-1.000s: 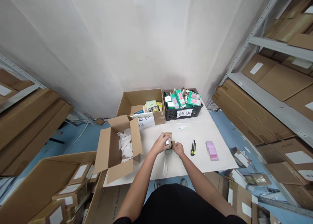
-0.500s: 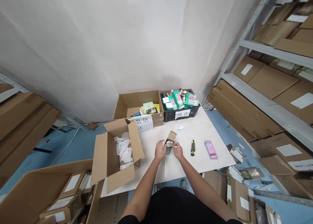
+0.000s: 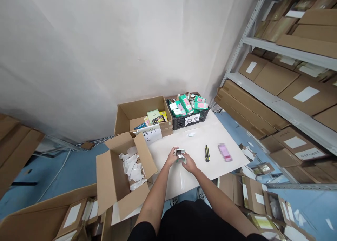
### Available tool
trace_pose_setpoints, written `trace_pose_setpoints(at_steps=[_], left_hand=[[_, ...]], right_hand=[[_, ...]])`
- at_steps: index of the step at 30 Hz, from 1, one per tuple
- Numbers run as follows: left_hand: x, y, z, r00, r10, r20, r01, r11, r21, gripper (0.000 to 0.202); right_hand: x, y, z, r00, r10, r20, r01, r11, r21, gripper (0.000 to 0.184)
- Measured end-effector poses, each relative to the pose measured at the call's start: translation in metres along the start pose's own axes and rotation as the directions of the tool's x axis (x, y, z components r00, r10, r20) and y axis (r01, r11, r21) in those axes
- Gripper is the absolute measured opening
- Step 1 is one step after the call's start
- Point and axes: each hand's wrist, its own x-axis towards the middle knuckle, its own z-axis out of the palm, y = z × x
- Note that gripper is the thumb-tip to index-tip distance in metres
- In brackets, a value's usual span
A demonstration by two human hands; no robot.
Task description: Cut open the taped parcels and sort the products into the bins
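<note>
Above the white table (image 3: 168, 185), a small green and white carton (image 3: 180, 160) is between my two hands. Its upper end faces me, and something dark and silvery shows inside. My left hand (image 3: 171, 157) grips the left side, and my right hand (image 3: 189, 163) has its fingers closed at the right edge. A black and yellow utility knife (image 3: 207, 153) lies to the right. Farther right is a blurred-out pink item (image 3: 225, 152). Beyond my hands sits a small white and green piece (image 3: 191, 134).
At the left stands an open cardboard box (image 3: 106, 179) holding torn white paper. Behind are a cardboard bin (image 3: 123, 120) of small packages and a black crate (image 3: 181, 122) of green cartons, both with handwritten signs. A shelf (image 3: 276, 93) of boxes rises at the right.
The view has shifted, and the scene lies slightly left. The carton's brown flap, raised at its far side before, no longer shows upright; a pale edge is there now. Both hands still grip the carton.
</note>
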Motion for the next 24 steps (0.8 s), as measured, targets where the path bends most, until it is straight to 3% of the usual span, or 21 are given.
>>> trace_pose_setpoints(at_steps=[4, 8, 11, 14, 24], left_hand=[[-0.005, -0.010, -0.002, 1.000, 0.006, 0.022, -0.005, 0.999, -0.034, 0.045], [-0.011, -0.023, 0.003, 0.999, -0.012, 0.035, 0.016, 0.993, -0.116, 0.053], [-0.013, -0.030, 0.008, 1.000, 0.008, 0.023, -0.004, 0.980, -0.199, 0.058], [-0.013, -0.033, 0.011, 0.999, 0.030, -0.020, -0.033, 0.980, -0.198, 0.049], [-0.014, -0.034, 0.010, 1.000, 0.014, -0.010, -0.015, 0.992, -0.124, 0.038]], right_hand=[[-0.011, 0.007, 0.003, 0.991, 0.057, -0.121, -0.046, 0.994, 0.097, 0.057], [-0.012, 0.009, 0.006, 0.975, -0.001, -0.223, 0.016, 0.998, 0.064, 0.042], [-0.006, 0.010, 0.011, 0.968, -0.078, -0.240, 0.076, 0.997, -0.016, 0.031], [-0.001, 0.010, 0.016, 0.959, -0.117, -0.259, 0.100, 0.992, -0.080, 0.029], [0.000, 0.017, 0.017, 0.945, -0.058, -0.321, 0.061, 0.998, 0.001, 0.026]])
